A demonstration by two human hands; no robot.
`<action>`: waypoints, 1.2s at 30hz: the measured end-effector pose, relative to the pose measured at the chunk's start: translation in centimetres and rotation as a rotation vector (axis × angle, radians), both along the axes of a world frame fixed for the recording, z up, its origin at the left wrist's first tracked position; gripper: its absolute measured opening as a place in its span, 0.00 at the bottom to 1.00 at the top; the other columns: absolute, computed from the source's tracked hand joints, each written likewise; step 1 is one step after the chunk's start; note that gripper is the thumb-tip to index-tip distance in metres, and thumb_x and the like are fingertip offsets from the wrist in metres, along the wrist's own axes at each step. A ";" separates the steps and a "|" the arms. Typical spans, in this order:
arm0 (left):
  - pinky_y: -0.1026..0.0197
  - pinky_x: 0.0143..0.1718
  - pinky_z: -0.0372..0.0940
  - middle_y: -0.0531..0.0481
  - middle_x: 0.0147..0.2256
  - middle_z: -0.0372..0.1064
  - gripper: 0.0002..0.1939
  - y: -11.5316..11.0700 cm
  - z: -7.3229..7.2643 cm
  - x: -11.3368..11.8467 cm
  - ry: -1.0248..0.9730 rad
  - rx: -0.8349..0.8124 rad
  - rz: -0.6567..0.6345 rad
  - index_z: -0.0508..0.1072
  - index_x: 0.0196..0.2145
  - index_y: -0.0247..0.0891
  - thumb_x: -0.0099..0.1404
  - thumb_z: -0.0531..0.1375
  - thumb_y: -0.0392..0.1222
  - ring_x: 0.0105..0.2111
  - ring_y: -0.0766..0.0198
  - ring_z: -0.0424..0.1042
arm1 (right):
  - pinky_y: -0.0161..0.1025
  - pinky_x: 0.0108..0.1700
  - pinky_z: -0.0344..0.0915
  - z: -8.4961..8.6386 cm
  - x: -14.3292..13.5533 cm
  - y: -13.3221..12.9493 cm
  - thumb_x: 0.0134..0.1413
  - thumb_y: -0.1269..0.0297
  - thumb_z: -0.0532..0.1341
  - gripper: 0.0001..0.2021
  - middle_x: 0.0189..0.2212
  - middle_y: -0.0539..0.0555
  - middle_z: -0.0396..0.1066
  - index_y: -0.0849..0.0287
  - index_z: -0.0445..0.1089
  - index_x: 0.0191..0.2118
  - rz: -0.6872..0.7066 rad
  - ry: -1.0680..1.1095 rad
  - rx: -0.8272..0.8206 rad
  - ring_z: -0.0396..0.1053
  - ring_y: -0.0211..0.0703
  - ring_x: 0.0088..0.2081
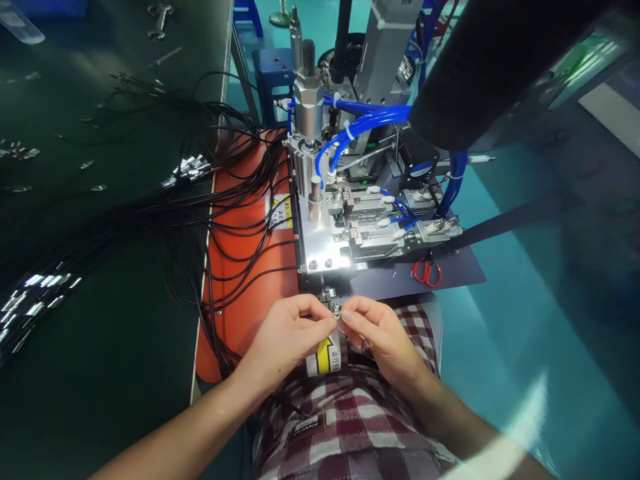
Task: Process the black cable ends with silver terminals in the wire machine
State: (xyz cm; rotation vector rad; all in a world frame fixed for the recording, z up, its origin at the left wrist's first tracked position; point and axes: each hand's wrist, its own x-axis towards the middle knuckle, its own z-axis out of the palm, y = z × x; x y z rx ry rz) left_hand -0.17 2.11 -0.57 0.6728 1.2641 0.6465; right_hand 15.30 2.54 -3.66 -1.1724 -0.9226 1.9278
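My left hand [297,330] and my right hand [375,333] meet in front of the machine's near edge, above my lap. Both hands pinch thin coloured wires [341,328], with thumb and forefinger closed on each side. A small metal part [337,309] shows between the fingertips; its details are too small to tell. Just below the hands lies a white and yellow label [325,359]. The metal machine [325,247] with blue air tubes [375,119] stands right beyond them.
Many black cables [245,230] cross the orange surface [225,333] from the dark table [115,300] at left. Bundles with metal ends [37,300] lie there. Red-handled scissors [427,273] rest right of the machine. A large black tube [480,73] hangs at upper right.
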 end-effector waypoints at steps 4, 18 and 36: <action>0.72 0.13 0.39 0.64 0.11 0.48 0.11 -0.1 0.0 -0.1 -0.047 -0.021 0.010 0.65 0.24 0.36 0.53 0.63 0.43 0.12 0.78 0.43 | 0.32 0.23 0.47 -0.2 0.1 -0.3 0.50 0.56 0.64 0.13 0.17 0.43 0.57 0.60 0.64 0.25 -0.012 0.006 0.006 0.50 0.31 0.19; 0.71 0.15 0.40 0.64 0.12 0.49 0.13 -0.4 -0.2 0.2 -0.049 0.023 0.012 0.65 0.25 0.36 0.52 0.65 0.45 0.13 0.77 0.46 | 0.32 0.21 0.51 0.4 -0.1 -0.4 0.44 0.59 0.67 0.11 0.17 0.45 0.60 0.60 0.69 0.28 -0.042 -0.157 0.076 0.54 0.31 0.19; 0.70 0.16 0.41 0.61 0.14 0.54 0.12 -0.4 -0.1 -0.1 -0.128 0.022 -0.028 0.67 0.23 0.34 0.54 0.65 0.43 0.14 0.78 0.48 | 0.30 0.21 0.52 -0.2 1.0 -0.1 0.49 0.57 0.65 0.12 0.19 0.44 0.61 0.60 0.68 0.30 0.100 0.024 0.098 0.55 0.29 0.17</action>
